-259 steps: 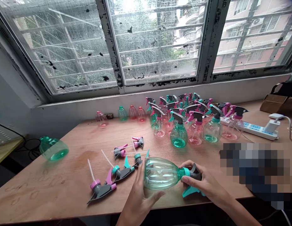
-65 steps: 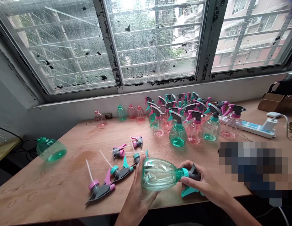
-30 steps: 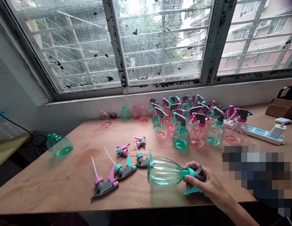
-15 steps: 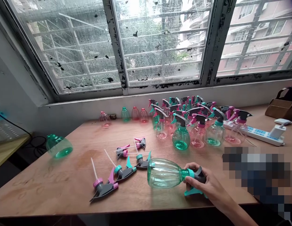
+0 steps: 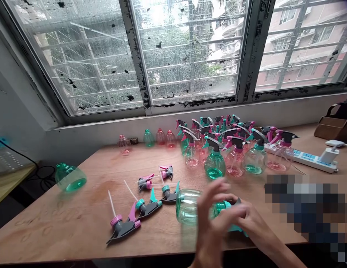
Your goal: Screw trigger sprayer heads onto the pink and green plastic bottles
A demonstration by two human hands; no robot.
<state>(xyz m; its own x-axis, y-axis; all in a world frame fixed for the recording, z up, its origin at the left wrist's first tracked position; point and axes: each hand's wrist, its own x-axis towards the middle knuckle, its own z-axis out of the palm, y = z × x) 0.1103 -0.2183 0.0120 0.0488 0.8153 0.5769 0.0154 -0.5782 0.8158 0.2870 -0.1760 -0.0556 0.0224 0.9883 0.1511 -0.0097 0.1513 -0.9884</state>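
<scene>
A clear green spray bottle (image 5: 187,205) lies on its side near the front edge of the wooden table (image 5: 78,208). My right hand (image 5: 253,223) grips its grey and teal trigger head at the neck. My left hand (image 5: 212,219), blurred by motion, is raised in front of the bottle's body with fingers spread, holding nothing. Several loose trigger heads (image 5: 147,206) with white dip tubes lie just left of the bottle.
A cluster of finished green and pink spray bottles (image 5: 232,149) stands at the back right. Bare bottles (image 5: 159,137) line the wall, one green bottle (image 5: 69,178) lies far left. A white power strip (image 5: 313,160) and a cardboard box (image 5: 331,128) sit right.
My left hand left the bottle about a second ago, dropped out of view, and now has come back up in front of it. My right hand has kept hold of the trigger head.
</scene>
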